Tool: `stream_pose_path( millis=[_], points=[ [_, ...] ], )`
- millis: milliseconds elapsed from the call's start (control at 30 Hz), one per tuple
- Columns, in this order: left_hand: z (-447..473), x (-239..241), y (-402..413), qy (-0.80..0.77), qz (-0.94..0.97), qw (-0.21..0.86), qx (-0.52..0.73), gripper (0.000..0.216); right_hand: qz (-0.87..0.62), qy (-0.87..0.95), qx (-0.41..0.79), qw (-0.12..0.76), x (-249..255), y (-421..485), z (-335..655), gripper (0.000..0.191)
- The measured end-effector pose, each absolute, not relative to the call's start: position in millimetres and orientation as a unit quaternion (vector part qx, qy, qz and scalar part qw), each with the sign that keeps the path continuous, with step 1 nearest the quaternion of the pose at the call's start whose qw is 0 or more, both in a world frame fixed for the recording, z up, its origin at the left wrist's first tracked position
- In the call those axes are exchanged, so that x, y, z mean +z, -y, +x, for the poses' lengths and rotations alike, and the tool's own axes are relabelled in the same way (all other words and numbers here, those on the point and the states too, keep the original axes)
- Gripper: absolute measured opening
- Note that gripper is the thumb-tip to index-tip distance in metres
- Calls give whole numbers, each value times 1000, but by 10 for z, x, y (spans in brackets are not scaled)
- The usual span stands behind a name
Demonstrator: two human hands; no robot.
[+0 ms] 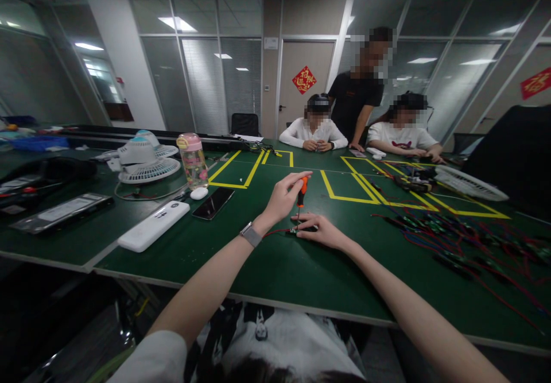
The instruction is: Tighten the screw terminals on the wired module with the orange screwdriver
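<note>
My left hand [284,196] is closed around the orange handle of a small screwdriver [302,192], held upright with its tip pointing down. Under the tip lies a small green circuit board [297,231] with a red wire running off to the left. My right hand [321,229] rests on the green table [267,262], fingers laid flat and pressing the board down. A watch sits on my left wrist.
A white power bank [154,225], a black phone [213,202], a pink-lidded bottle [193,160] and a white desk fan [144,162] lie to the left. A heap of red-wired boards [465,239] spreads on the right. Three people are at the far side.
</note>
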State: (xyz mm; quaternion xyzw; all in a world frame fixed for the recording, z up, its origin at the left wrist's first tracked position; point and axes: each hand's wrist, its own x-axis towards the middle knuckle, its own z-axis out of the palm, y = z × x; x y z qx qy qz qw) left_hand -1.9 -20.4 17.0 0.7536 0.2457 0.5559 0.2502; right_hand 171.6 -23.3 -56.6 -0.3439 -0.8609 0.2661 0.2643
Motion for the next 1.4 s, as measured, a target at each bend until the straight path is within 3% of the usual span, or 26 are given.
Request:
stream_pose_path(
  millis=[533, 733, 933, 1200, 1400],
  points=[
    [-11, 157, 195, -247, 753, 238, 562, 30, -346, 860, 264, 264, -573, 230, 1710, 30],
    [-23, 158, 207, -280, 744, 155, 587, 19, -351, 858, 268, 263, -572, 232, 1709, 28],
    [-27, 168, 215, -242, 759, 206, 568, 31, -353, 857, 267, 263, -567, 232, 1705, 29],
    [-18, 161, 209, -263, 744, 187, 585, 20, -351, 860, 265, 261, -563, 233, 1711, 30],
    [-17, 149, 205, -260, 748, 219, 570, 29, -350, 862, 259, 260, -574, 226, 1707, 30]
  ],
)
